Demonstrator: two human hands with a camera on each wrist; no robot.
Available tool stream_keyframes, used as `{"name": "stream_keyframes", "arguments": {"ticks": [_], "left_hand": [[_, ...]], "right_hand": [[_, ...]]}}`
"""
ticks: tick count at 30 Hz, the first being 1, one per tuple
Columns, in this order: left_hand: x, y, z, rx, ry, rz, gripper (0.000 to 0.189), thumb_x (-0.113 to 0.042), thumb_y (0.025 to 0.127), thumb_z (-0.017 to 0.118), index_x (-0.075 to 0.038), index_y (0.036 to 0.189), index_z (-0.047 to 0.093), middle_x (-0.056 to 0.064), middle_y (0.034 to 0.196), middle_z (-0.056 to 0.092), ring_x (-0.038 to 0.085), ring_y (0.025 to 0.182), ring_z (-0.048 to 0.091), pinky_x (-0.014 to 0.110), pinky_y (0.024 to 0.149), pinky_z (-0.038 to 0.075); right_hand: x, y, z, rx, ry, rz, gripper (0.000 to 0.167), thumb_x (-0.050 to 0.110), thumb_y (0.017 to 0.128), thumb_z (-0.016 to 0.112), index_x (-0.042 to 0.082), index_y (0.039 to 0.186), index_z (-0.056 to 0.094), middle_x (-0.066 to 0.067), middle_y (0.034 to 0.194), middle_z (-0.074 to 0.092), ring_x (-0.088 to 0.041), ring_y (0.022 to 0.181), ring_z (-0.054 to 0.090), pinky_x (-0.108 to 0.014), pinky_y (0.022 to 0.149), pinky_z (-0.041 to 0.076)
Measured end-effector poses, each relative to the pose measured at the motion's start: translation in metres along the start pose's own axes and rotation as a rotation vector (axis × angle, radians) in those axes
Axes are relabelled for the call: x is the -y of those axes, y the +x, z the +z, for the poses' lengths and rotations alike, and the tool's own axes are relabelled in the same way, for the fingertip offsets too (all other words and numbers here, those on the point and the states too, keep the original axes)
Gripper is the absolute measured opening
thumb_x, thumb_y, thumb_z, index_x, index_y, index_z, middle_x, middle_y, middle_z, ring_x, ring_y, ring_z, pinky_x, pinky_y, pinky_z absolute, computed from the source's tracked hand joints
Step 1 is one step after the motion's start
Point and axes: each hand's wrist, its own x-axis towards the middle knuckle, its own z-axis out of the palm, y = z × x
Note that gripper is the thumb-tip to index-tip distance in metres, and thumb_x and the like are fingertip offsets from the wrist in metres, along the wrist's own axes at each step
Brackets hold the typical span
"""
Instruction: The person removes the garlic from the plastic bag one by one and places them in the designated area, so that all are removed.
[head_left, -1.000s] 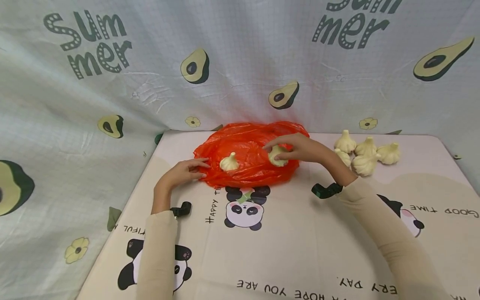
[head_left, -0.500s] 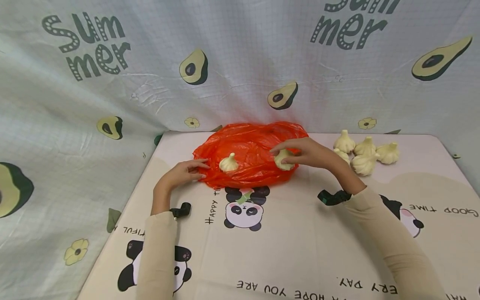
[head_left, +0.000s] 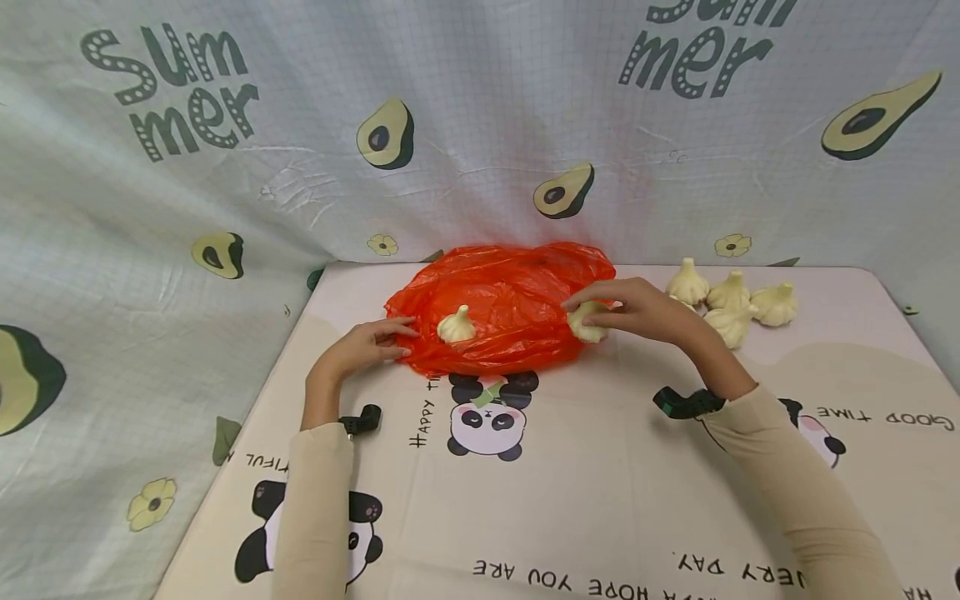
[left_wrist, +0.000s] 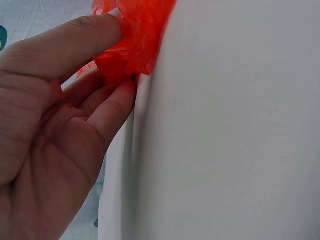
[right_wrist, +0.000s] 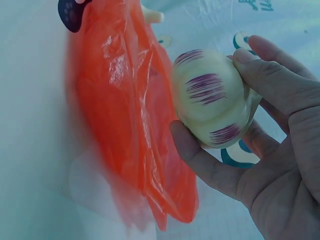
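Right hand: the right hand (head_left: 637, 310) gripped one garlic bulb (right_wrist: 212, 97) between thumb and fingers, at the right edge of the orange plastic bag (head_left: 498, 307); the bulb was clear of the table.
Left hand: the left hand (head_left: 367, 343) pinched the bag's left edge (left_wrist: 131, 42) between thumb and fingers, pressing it to the table.
Bag: it lay flat and crumpled at the back middle of the panda-print tablecloth (head_left: 585, 492).
Bulb on the bag: a second garlic bulb (head_left: 455, 325) sat near the bag's left part; whether it lay on top of or inside the plastic could not be told.
Loose pile: several more garlic bulbs (head_left: 731, 300) lay grouped on the cloth just right of the held one, untouched.
Progress: judged early; one bulb at the bag, one in hand, the pile left to handle.
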Motion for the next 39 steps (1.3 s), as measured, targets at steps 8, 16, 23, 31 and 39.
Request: {"name": "stream_keyframes", "arguments": {"ticks": [8,16,23,31,39], "left_hand": [[-0.002,0.0,0.001,0.001,-0.003,-0.011,0.031,-0.017,0.097,0.069,-0.014,0.127,0.071,0.002,0.153,0.05,0.032,0.146,0.035,0.057,0.118,0.031],[-0.002,0.001,0.002,-0.003,0.016,-0.007,0.03,-0.018,0.097,0.069,-0.015,0.127,0.072,0.002,0.153,0.051,0.032,0.145,0.037,0.055,0.118,0.032],[0.001,0.003,0.001,-0.007,0.001,0.004,0.036,-0.016,0.096,0.07,-0.017,0.132,0.068,0.005,0.149,0.054,0.031,0.134,0.049,0.051,0.113,0.041],[0.0,0.0,-0.001,-0.007,-0.015,-0.009,0.036,-0.018,0.097,0.069,-0.018,0.132,0.068,0.007,0.147,0.055,0.032,0.132,0.049,0.051,0.11,0.044],[-0.001,0.001,-0.002,0.004,-0.01,0.003,0.036,-0.017,0.097,0.069,-0.015,0.133,0.068,0.004,0.152,0.051,0.031,0.14,0.043,0.052,0.113,0.039]], "right_hand": [[-0.002,-0.017,-0.006,-0.031,-0.023,0.028,0.032,0.011,0.093,0.074,0.009,0.125,0.072,0.002,0.118,0.073,-0.008,0.106,0.063,-0.018,0.088,0.053],[0.001,-0.031,-0.013,-0.061,-0.017,0.044,0.033,0.006,0.091,0.074,0.011,0.124,0.072,-0.003,0.118,0.073,-0.006,0.104,0.063,-0.017,0.089,0.054],[0.006,-0.047,-0.022,-0.097,-0.024,0.175,0.035,0.011,0.093,0.074,0.015,0.128,0.07,-0.002,0.12,0.069,-0.01,0.06,0.055,-0.02,0.057,0.051],[-0.001,-0.056,-0.026,-0.141,-0.066,0.123,0.038,0.004,0.09,0.075,0.015,0.127,0.071,-0.002,0.122,0.071,-0.003,0.097,0.061,-0.016,0.077,0.054],[0.001,-0.063,-0.03,-0.164,-0.124,0.186,0.039,0.008,0.091,0.075,0.02,0.128,0.071,0.003,0.123,0.071,0.003,0.111,0.057,-0.01,0.088,0.049]]}}
